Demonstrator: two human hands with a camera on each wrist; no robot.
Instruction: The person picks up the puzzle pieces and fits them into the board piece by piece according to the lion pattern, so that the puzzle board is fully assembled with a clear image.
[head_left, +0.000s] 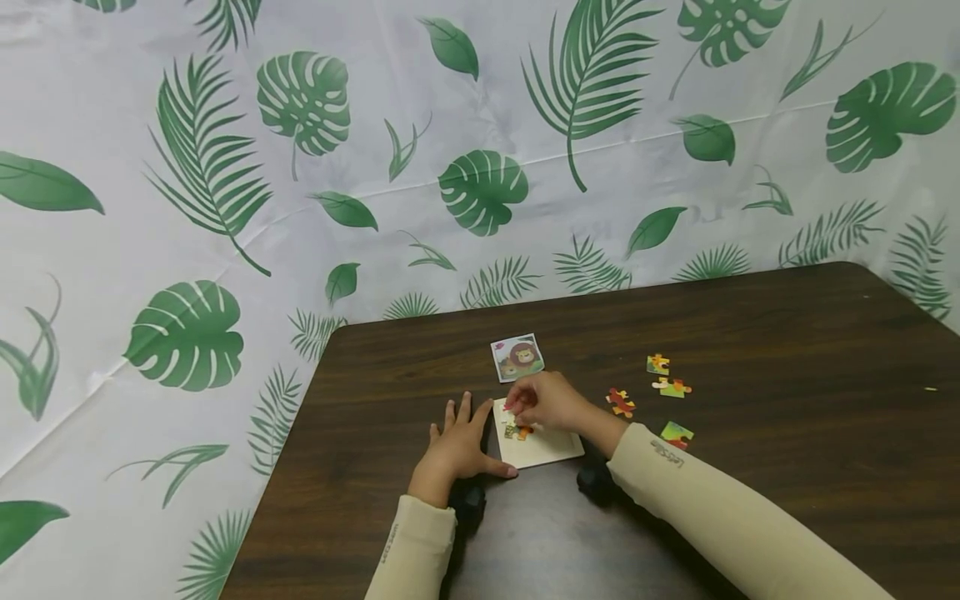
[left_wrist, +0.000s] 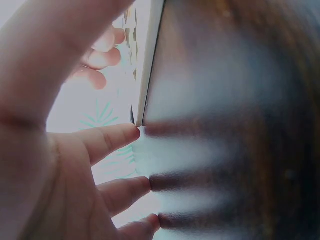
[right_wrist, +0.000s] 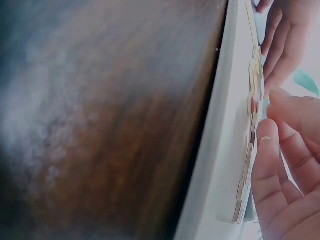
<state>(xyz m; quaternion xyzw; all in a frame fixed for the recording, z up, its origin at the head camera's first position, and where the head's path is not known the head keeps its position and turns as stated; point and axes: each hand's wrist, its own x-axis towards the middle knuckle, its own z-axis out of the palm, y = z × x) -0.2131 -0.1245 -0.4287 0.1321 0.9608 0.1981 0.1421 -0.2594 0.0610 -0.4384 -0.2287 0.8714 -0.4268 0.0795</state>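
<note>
Four loose puzzle pieces (head_left: 620, 402); left hand (head_left: 459, 446) spread against one board (head_left: 551, 450); right hand (head_left: 551, 402) over it — grip hard to tell.

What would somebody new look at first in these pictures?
Probably the big green leaves on the white backdrop behind the table. Next, the lion card lying on the table just beyond the board, and the bright pieces scattered to the board's right. Then the right grip over the board, with the left grip at its left edge.
</note>
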